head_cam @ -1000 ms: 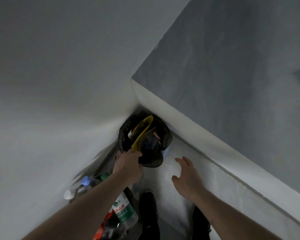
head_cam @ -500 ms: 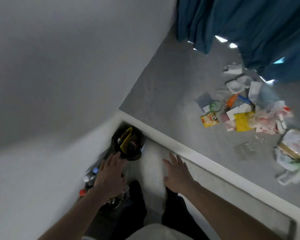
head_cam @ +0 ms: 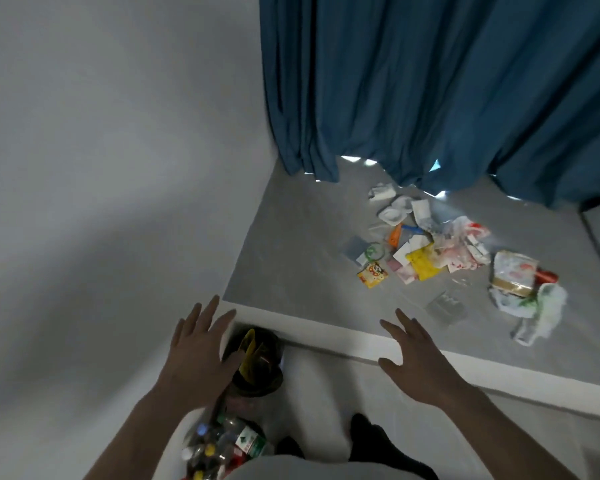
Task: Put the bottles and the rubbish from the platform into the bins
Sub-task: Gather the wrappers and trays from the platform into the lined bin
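Beyond a grey platform (head_cam: 291, 271), rubbish (head_cam: 426, 251) is lying ahead-right, nearer the right hand (head_cam: 416, 362) (both grips spread, holding nothing) than the left hand (head_cam: 201, 351).

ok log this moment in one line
left hand: open, empty, over black bin | right hand: open, empty | rubbish: on platform | bottles: in near bin

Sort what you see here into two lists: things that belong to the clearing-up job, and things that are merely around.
Belongs to the job:
- rubbish pile on the grey platform
- black bin holding a yellow wrapper
- bin of bottles
- left hand and right hand, both empty

Merely around:
- blue curtain
- white wall
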